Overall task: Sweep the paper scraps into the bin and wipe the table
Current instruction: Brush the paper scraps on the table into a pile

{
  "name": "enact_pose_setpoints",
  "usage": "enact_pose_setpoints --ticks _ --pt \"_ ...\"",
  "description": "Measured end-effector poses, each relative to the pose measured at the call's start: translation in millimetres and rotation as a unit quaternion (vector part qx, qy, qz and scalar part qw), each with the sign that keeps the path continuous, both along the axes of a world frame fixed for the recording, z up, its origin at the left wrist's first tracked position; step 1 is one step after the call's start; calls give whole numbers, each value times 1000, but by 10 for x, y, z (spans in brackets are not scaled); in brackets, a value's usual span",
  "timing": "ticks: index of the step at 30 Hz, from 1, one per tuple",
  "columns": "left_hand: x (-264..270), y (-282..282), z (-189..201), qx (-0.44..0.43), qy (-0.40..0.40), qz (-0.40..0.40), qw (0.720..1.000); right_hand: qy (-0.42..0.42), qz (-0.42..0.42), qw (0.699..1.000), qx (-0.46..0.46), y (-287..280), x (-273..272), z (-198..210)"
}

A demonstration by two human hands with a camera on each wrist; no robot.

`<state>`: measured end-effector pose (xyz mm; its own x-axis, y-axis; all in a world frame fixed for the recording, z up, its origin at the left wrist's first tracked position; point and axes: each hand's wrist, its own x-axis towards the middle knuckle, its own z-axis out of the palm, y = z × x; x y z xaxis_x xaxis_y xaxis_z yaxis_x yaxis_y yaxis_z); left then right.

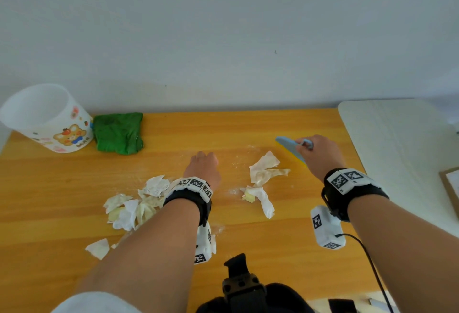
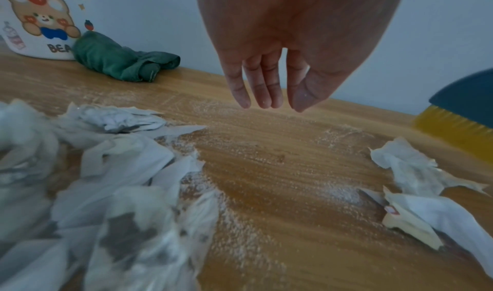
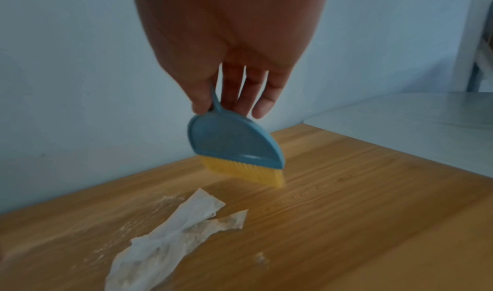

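My right hand [image 1: 315, 154] pinches the handle of a small blue brush [image 3: 234, 141] with yellow bristles [image 3: 248, 172], which touch the wooden table [image 1: 223, 128] just right of a torn paper scrap [image 1: 264, 167]. That scrap [image 3: 186, 228] lies in front of the bristles. Another scrap [image 1: 260, 199] lies nearer me. My left hand [image 1: 205, 164] hovers over the table's middle, fingers [image 2: 262, 84] straight and pointing down, holding nothing. A heap of crumpled scraps [image 1: 134, 204] lies left of my left wrist. The white bin [image 1: 47, 118] with a bear sticker stands at the far left corner.
A green cloth [image 1: 119, 132] lies crumpled beside the bin. Fine white crumbs [image 2: 240, 200] dust the wood between the paper piles. A white table [image 1: 397, 138] adjoins on the right, with a clipboard [image 1: 450, 188] at its edge. A lone scrap [image 1: 98, 248] lies near the front left.
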<state>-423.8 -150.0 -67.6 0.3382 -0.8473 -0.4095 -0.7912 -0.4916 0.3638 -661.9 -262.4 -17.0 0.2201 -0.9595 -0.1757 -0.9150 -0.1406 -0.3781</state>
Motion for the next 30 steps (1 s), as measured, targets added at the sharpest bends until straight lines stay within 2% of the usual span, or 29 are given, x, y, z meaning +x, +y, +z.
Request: enact_pose_setpoints --ticks 3,7,13,18,23,27,30 --pt "69 95 1 5 2 6 1000 46 -30 999 1 15 10 -60" --pt "155 232 -9 14 -6 19 1000 63 -5 998 30 113 209 -142" --pt "225 355 -14 14 -12 34 999 21 65 995 72 201 489 -170" --pt "247 387 10 9 -5 40 999 -50 107 988 101 270 582 -56" --pt "270 354 50 1 -1 37 999 -98 55 989 91 236 581 2" --pt "302 313 88 -9 -1 22 1000 3 -4 1000 10 202 499 68" --pt "346 312 99 -11 0 11 1000 76 -14 997 12 287 439 93"
